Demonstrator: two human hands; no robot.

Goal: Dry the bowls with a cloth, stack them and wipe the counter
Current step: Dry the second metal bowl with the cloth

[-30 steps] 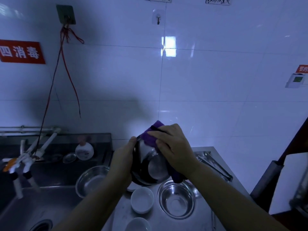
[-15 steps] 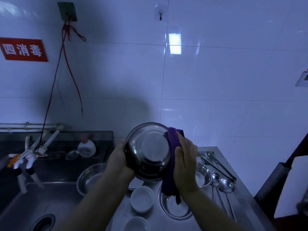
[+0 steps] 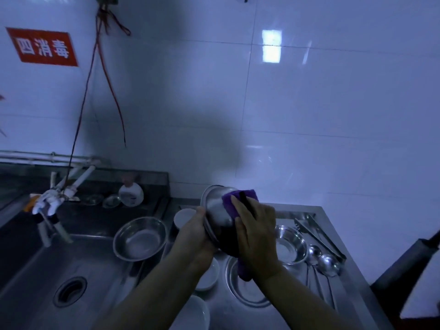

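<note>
My left hand (image 3: 194,231) grips the rim of a steel bowl (image 3: 217,209) held tilted above the counter, its outside facing me. My right hand (image 3: 256,231) presses a purple cloth (image 3: 232,200) against the bowl's outer side, and the cloth's tail hangs below my wrist. On the steel counter (image 3: 295,209) lie more steel bowls: one to the right (image 3: 289,244), one under my right forearm (image 3: 240,291), one on the sink's edge (image 3: 139,238). Small white bowls sit behind my left hand (image 3: 183,216), under my left wrist (image 3: 209,275) and at the front (image 3: 192,313).
A sink (image 3: 69,265) with a drain fills the left, with a faucet (image 3: 51,203) above it. Tongs (image 3: 319,236) and steel ladles (image 3: 326,259) lie at the counter's right. A white bottle (image 3: 131,194) and glass lids stand on the back ledge. A dark object (image 3: 404,265) leans at far right.
The bowl has dropped lower and turned sideways. My right hand with the cloth slid from the bowl's right rim onto its outer side. The view tilted down.
</note>
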